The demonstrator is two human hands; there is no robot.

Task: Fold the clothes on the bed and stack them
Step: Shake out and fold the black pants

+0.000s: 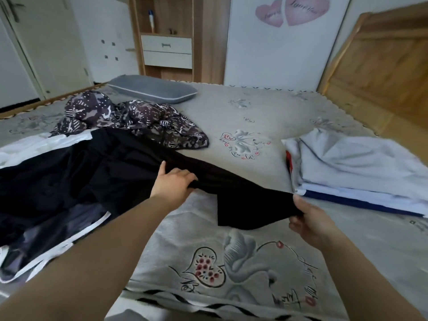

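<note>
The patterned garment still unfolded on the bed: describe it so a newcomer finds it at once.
Start at the grey pillow on the far side of the bed. Just in front of it lies a crumpled patterned garment, beyond the black garment both hands hold. It alone has a dark camouflage print with white dots and stripes.

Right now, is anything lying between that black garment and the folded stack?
Nothing visible. Both hands, left and right, grip the black garment, and only bare bedspread lies between it and the stack to the right.
</note>
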